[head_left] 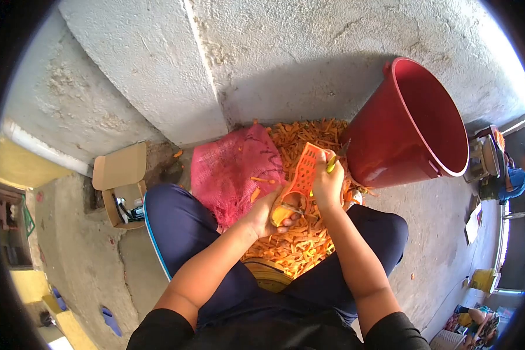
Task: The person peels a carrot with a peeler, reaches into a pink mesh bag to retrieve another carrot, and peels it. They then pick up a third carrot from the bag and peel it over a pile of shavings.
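Observation:
My left hand [264, 218] is closed around a yellow-orange piece of produce [282, 214] with darker skin on its side; its exact kind I cannot make out. My right hand [329, 185] grips an orange plastic tool [307, 168] with rows of holes, like a grater or slicer. The tool's lower end meets the piece in my left hand. A yellow-green bit [332, 164] sticks out by my right fingers; what it belongs to is hidden. Below both hands, between my legs, lies a heap of orange strips [291, 251].
A pink woven sack [230, 166] lies ahead on the left, against the heap. At the right stands a tall red bucket [379, 134]. An open cardboard box [119, 169] with items sits left of my knee. A rough wall [286, 35] rises ahead. A person in blue [514, 182] is far right.

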The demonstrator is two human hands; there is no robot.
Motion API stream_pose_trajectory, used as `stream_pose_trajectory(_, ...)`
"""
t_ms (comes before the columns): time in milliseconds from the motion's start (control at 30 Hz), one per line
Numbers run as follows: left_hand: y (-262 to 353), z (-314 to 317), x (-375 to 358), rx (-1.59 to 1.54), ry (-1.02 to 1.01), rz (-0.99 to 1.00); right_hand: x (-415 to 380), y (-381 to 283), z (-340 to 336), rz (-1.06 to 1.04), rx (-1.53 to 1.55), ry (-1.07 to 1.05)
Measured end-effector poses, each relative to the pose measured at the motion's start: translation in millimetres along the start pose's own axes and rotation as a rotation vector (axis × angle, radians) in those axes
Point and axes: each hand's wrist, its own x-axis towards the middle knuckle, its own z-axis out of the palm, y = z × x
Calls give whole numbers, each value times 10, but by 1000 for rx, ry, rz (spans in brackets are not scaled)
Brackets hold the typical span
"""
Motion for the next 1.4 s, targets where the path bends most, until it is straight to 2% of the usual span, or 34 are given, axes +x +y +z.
stream_pose_trajectory(167, 10, 47, -42, 3, 20, -72, -25, -21, 25, -34, -79, 22)
stream_pose_trajectory(200, 11, 43, -52, 14, -23, -68, 105, 190, -6, -60, -82, 63)
stream_pose_trajectory(267, 15, 43, -77, 35, -109, -61, 453, 387, -224, 5, -199, 294)
stream_pose_trajectory(300, 0, 21, -97, 25, -226, -139, 561, 385, -345, 95, -95, 333)
stream_pose_trajectory(333, -10, 56, -119, 34, -157, -100, 636, 386, -448, 187, 12, 373)
stream_pose_trajectory(367, -16, 124, -156, 44, -88, -63, 687, 491, -504, 166, -61, 350)
stream_pose_trajectory(433, -37, -1, -101, 24, -34, -5, 473, 301, -360, 21, -23, 244)
stream_pose_trajectory(467, -22, 0, -98, 35, 61, 22, 332, 176, -258, -54, -4, 185)
stream_pose_trajectory(533, 23, 45, -94, 15, -13, 70, 81, -4, -92, -158, -89, 106)
stream_pose_trajectory(633, 17, 69, -90, 156, 20, 52, -123, -122, 17, -140, -144, 16)
stream_pose_trajectory(733, -46, 16, -66, 190, 30, 16, -73, -55, 20, -92, -254, 44)
stream_pose_trajectory(833, -99, -15, -109, 226, -63, 18, 470, 296, -283, -86, -292, 353)
stream_pose_trajectory(867, -107, -3, -110, 196, -37, 25, 635, 419, -425, 36, -263, 422)
stream_pose_trajectory(933, -96, 52, -119, 135, 14, 40, 615, 283, -486, 43, -169, 378)
stream_pose_trajectory(967, -57, 83, -129, 112, 113, 44, 542, 234, -443, 40, -127, 332)
stream_pose_trajectory(1067, -27, -104, -11, 21, 46, 53, 177, 12, -178, -55, -30, 138)
stream_pose_trajectory(1133, 23, -12, -26, 26, 61, 84, -29, -198, -47, -16, 95, 58)
stream_pose_trajectory(1200, 16, 10, 29, 52, 75, 168, -119, -150, 29, -170, 26, 26)
stream_pose_trajectory(1300, -1, 192, 66, -118, 321, 174, -229, -169, 85, -125, -78, -31)
stream_pose_trajectory(1400, -14, 158, 16, -40, 407, 113, -235, -165, 96, -141, -181, -18)
